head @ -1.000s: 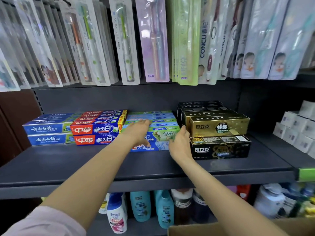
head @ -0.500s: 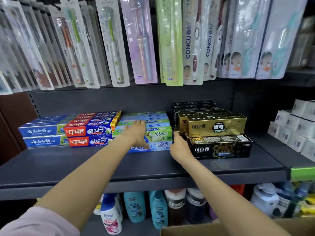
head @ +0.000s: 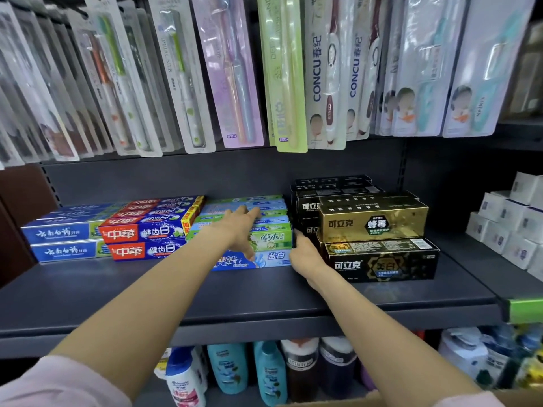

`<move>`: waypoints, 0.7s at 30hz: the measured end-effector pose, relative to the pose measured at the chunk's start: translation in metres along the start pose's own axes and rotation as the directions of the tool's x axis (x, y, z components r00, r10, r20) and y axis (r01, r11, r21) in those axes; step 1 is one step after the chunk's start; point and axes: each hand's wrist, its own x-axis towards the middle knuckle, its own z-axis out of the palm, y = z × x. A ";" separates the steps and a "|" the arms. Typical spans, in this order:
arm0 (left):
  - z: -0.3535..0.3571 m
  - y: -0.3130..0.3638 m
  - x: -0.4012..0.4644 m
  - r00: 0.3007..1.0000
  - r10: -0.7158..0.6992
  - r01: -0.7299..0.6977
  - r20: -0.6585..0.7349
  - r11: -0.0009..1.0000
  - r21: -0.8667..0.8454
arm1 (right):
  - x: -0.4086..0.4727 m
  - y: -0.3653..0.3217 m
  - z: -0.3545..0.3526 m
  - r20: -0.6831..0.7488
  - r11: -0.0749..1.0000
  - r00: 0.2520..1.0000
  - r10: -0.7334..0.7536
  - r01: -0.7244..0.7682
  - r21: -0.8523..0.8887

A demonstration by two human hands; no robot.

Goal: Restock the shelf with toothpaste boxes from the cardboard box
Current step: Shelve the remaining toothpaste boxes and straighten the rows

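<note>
Toothpaste boxes (head: pixel 258 230) lie stacked mid-shelf (head: pixel 147 292). Left hand (head: pixel 241 227) rests flat and relaxed on the stack, and right hand (head: pixel 305 254) presses its end, fingers hidden, probably to square it beside the black boxes (head: pixel 379 262).

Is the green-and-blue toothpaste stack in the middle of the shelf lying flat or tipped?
Lying flat: the green-and-blue toothpaste stack sits in level layers on the dark grey shelf, left hand resting on top, right hand against its end.

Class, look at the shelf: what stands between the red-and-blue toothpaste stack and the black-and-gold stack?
In the head view, the green-and-blue toothpaste stack, with the left hand resting on it.
</note>
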 end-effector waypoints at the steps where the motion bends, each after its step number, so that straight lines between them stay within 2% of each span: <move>1: 0.001 -0.001 0.001 1.000 -0.008 0.008 -0.003 1.000 0.000 | 0.002 0.001 0.001 0.011 1.000 1.000 -0.004 0.004 0.006; 6: 0.008 0.002 0.003 0.997 -0.076 0.073 0.014 0.991 0.112 | 0.001 -0.006 -0.003 0.109 0.991 0.994 0.008 -0.022 0.134; 10: 0.006 0.001 0.006 0.994 -0.082 0.074 0.068 0.991 0.108 | 0.006 -0.010 -0.006 0.191 0.986 0.981 0.027 -0.057 0.157; 16: 0.007 0.001 0.005 0.996 -0.065 0.061 0.053 0.995 0.076 | 0.007 -0.013 -0.009 0.160 0.993 0.987 0.027 -0.045 0.107; 21: 0.007 -0.004 0.005 0.997 -0.042 0.040 0.062 0.999 0.035 | 0.004 -0.015 -0.004 0.166 0.990 0.986 -0.012 -0.012 0.144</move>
